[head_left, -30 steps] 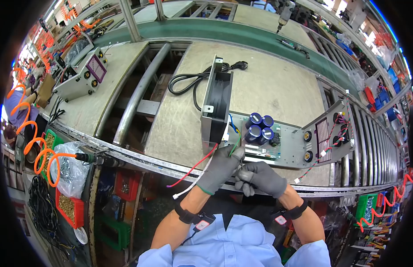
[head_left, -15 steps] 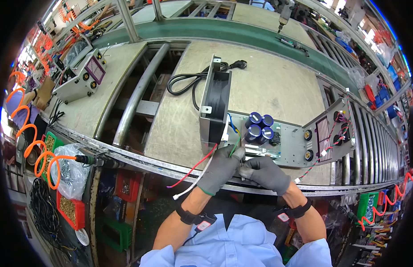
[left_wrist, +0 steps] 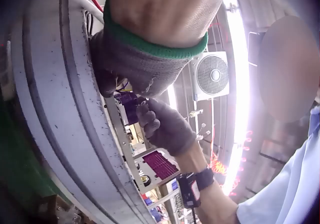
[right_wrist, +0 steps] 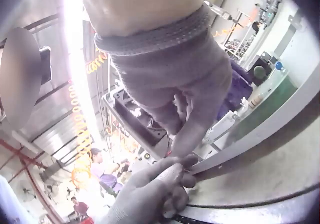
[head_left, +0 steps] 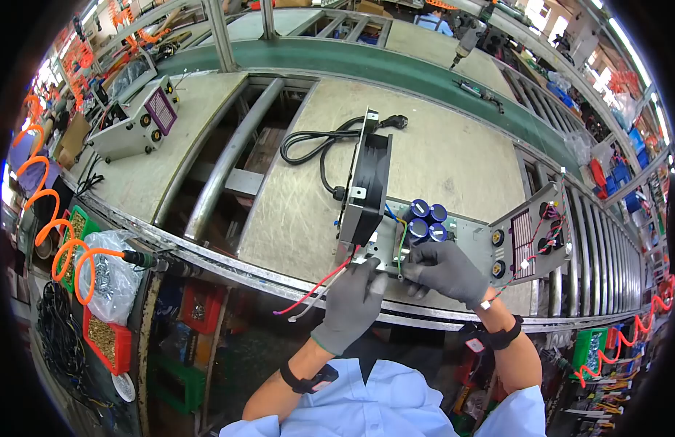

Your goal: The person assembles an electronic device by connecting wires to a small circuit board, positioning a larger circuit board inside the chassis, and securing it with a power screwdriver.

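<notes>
In the head view, an opened metal chassis [head_left: 465,244] lies on the board, with a black fan [head_left: 374,178] upright at its left end and several blue capacitors [head_left: 419,210] on its circuit board. My gloved right hand [head_left: 448,269] pinches a green wire [head_left: 403,237] near its end, beside the capacitors. At the foot of the fan, my gloved left hand [head_left: 352,302] has its fingertips at the chassis's front edge; I cannot tell whether they grip it. A red wire [head_left: 319,284] and a white wire [head_left: 308,306] hang out beside that hand.
A black power cord [head_left: 316,138] loops behind the fan. Another metal unit [head_left: 137,127] stands on the left board, past a roller [head_left: 235,164]. Screw bins, including a red bin [head_left: 108,339], sit at lower left near an orange coiled hose [head_left: 64,251]. A power screwdriver [head_left: 465,44] hangs above.
The hands, close together at the green wire before, have moved apart: the left toward the fan's foot, the right up toward the capacitors. The fan end of the chassis has shifted slightly.
</notes>
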### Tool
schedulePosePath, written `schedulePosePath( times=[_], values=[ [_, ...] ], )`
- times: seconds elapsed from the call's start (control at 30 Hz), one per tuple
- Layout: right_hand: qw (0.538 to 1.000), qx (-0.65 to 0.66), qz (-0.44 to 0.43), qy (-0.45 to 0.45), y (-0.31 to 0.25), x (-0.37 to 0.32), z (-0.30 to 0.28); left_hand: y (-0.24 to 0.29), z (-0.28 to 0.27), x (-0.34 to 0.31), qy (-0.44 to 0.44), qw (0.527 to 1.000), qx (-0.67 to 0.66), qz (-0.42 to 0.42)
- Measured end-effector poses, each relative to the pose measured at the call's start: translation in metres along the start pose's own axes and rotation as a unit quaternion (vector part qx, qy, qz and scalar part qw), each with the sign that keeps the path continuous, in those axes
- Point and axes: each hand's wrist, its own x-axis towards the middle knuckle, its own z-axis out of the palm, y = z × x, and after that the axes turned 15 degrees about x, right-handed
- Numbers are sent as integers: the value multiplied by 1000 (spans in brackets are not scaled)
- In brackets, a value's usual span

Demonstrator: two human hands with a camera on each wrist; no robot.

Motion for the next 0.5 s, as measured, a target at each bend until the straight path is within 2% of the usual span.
schedulePosePath(
  times=[0.03, 0.07, 0.1, 0.17, 0.4, 0.5],
  values=[
    [1000, 14, -9, 2, 0, 4, 2, -4, 2, -2, 31, 997, 62, 38],
    [997, -40, -38, 47, 3, 7, 5, -7, 4, -2, 45, 995, 69, 56],
    [982, -126, -107, 88, 8, 12, 7, -9, 6, -2, 60, 993, 77, 74],
    [912, -287, -243, 162, 17, 20, 12, -13, 10, -2, 71, 990, 88, 86],
    [920, -268, -219, 182, 2, 3, 1, -19, 15, -1, 70, 993, 71, 62],
    [942, -222, -149, 202, -4, -10, -9, -20, 17, 0, 81, 992, 77, 59]
  ],
)
